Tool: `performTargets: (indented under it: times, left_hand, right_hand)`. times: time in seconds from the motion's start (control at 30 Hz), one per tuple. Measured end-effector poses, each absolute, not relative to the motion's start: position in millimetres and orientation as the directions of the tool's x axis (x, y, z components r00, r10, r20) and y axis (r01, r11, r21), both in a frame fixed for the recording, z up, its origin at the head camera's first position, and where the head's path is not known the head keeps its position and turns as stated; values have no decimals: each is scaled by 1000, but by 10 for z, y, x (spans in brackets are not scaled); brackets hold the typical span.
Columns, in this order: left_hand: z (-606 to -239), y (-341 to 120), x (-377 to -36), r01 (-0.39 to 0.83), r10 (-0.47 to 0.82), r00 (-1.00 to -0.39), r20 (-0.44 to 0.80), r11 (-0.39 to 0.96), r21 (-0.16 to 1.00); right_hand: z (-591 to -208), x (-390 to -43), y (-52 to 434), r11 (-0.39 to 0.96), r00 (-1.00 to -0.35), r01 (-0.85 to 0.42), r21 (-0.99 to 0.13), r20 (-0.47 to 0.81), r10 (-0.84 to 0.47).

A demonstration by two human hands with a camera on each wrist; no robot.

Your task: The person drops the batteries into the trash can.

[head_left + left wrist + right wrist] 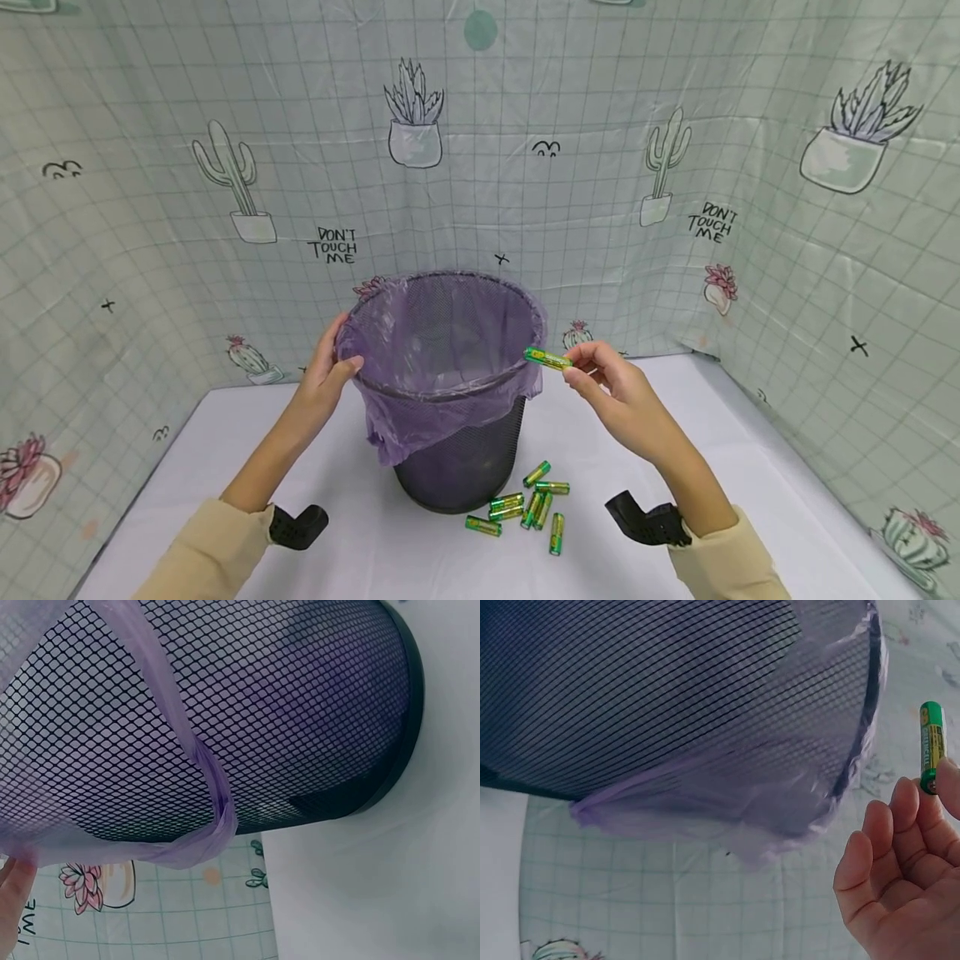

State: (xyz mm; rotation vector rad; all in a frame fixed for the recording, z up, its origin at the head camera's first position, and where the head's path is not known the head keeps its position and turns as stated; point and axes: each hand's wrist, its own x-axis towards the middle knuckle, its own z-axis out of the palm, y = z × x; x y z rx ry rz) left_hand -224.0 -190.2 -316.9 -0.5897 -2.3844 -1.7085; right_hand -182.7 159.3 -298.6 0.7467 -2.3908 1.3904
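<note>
A black mesh wastebasket (pixel 465 462) stands mid-table, lined with a purple plastic bag (pixel 420 421) folded over its rim. My left hand (pixel 328 375) grips the rim at its left side, thumb over the edge and fingers outside. In the left wrist view only a finger (pixel 13 896) of it shows against the bag. Between thumb and fingertips, my right hand (pixel 611 392) pinches a green and gold battery (pixel 547 358) by one end. The battery's other end overlaps the right rim in the head view. Inside the bag, no objects show.
Several similar batteries (pixel 532 507) lie loose on the white tabletop (pixel 615 467), in front and to the right of the wastebasket's base. A grid-patterned curtain (pixel 480 200) with plant drawings encloses the back and sides. Each wrist carries a black camera mount (pixel 648 521).
</note>
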Motion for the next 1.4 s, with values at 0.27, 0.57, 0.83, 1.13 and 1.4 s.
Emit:
performTargets:
  times: [0.27,0.57,0.83,1.13,1.4]
  left_hand:
    - [-3167,-1906,-2233,397,223,-913,343,288,871]
    - [-3166,-1902,-2221,398,234,-911,340,275,875]
    - [-3159,-1905,-2232,395,227,-913,339,289,872]
    - [-3153,-1909,-2231,395,231,-912,340,267,879]
    - [-3157,-1912,-2224,395,234,-911,340,256,883]
  right_hand:
    - [-2850,-1900,1396,373,-822,-569,-733,492,-288]
    - [-2800,-1971,1216,437,-825,-565,-700,487,-286]
    - [-2825,-2002,1138,432,-843,-536,-725,433,-321]
    - [-2864,-2016,1108,462,-831,-556,-691,451,-325]
    - [-2897,-2011,1113,455,-817,-576,-679,474,-328]
